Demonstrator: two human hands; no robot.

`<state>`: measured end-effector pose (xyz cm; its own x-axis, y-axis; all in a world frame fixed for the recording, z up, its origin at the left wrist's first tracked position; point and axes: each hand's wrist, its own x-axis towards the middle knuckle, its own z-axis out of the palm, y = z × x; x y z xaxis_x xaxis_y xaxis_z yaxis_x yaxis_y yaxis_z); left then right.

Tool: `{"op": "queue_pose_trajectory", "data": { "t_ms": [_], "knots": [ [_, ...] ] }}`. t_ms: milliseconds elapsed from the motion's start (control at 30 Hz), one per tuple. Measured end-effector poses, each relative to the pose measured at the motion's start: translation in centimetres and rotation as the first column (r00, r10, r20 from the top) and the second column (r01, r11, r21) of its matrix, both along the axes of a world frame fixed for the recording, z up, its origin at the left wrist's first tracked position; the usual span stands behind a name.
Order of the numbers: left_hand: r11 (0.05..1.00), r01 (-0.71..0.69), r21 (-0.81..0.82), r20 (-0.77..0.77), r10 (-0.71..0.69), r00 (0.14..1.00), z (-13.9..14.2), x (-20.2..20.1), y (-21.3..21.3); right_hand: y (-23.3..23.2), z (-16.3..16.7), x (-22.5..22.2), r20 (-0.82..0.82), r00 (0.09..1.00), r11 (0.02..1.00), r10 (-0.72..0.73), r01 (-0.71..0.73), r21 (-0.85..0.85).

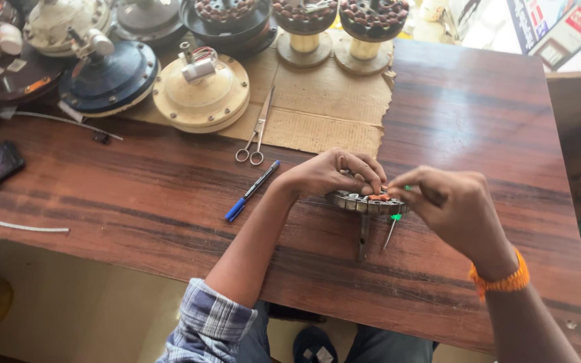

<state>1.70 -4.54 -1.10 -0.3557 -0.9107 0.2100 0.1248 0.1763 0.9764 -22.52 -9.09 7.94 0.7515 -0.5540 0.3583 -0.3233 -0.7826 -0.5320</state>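
My left hand (331,173) curls over the round metal stator (366,202) on the wooden table (479,121), fingertips pinched on its top. My right hand (453,205) closes around a thin green-tipped tool (392,227) at its edge. Near my left hand lie a blue pen (251,191) and scissors (257,131) on cardboard (331,101). Red-and-blue boxes (559,30) stand at the far right corner.

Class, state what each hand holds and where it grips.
Both the left hand and right hand pinch the round metal stator at its top rim.
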Motion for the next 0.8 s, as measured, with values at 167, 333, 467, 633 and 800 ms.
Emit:
{"op": "queue_pose_trajectory", "data": {
  "t_ms": [167, 333, 467, 633, 800],
  "knots": [
    [0.993, 0.057, -0.103, 0.054, -0.052, 0.997, -0.8, 0.9, -0.6, 2.5, 0.3, -0.2, 0.026, 0.992, 0.993, 0.121, -0.121, 0.005],
    [0.995, 0.063, -0.076, 0.059, -0.059, 0.997, -1.2, 1.0, -0.9, 3.6, -0.6, 0.7, -0.041, 0.993, 0.993, 0.114, -0.113, 0.032],
    [0.995, 0.047, -0.089, 0.120, -0.036, 0.992, -0.8, 0.9, -0.7, 3.7, -0.7, -0.1, -0.217, 0.967, 0.991, 0.135, -0.129, 0.040],
    [1.000, -0.001, -0.026, 0.195, 0.006, 0.981, 1.5, 0.4, 0.3, 3.8, -1.1, 0.4, -0.675, 0.735, 0.984, 0.070, -0.163, -0.075],
    [0.977, 0.023, -0.213, 0.263, 0.034, 0.964, 4.6, -0.1, 2.6, 3.3, -0.6, 0.0, -0.807, 0.581, 0.991, 0.103, -0.131, 0.032]
  ]
}}
